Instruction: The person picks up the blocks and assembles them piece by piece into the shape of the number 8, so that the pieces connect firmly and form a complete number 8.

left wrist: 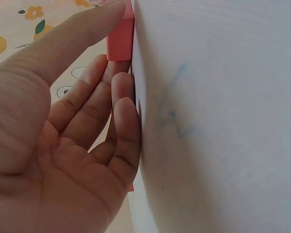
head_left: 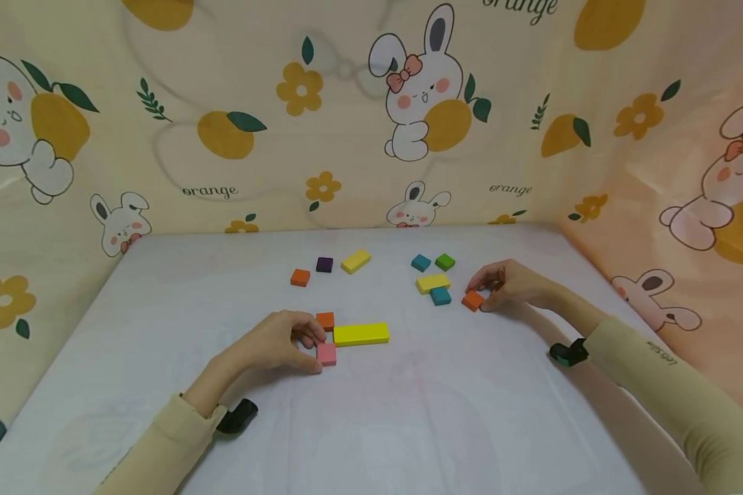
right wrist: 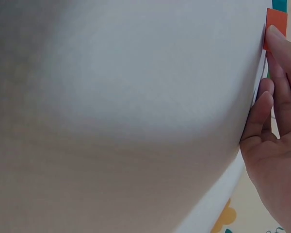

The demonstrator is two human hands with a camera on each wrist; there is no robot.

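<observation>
My left hand (head_left: 281, 340) pinches a small pink block (head_left: 326, 354) between thumb and fingers at the table surface. That pink block (left wrist: 120, 39) shows past the thumb in the left wrist view. Just behind it lies an orange block (head_left: 325, 321), and a long yellow block (head_left: 361, 335) extends to the right of the two. On the right side, my right hand (head_left: 510, 283) holds another orange block (head_left: 472, 300) by its edges, low on the table. In the right wrist view the thumb lies against this orange block (right wrist: 276, 29).
Left of the right hand, a blue block (head_left: 441, 296) overlaps a yellow block (head_left: 432, 282). Behind them sit another blue block (head_left: 421, 262) and a green block (head_left: 445, 261). Farther left lie a yellow block (head_left: 356, 261), a dark purple block (head_left: 325, 265) and an orange block (head_left: 300, 277).
</observation>
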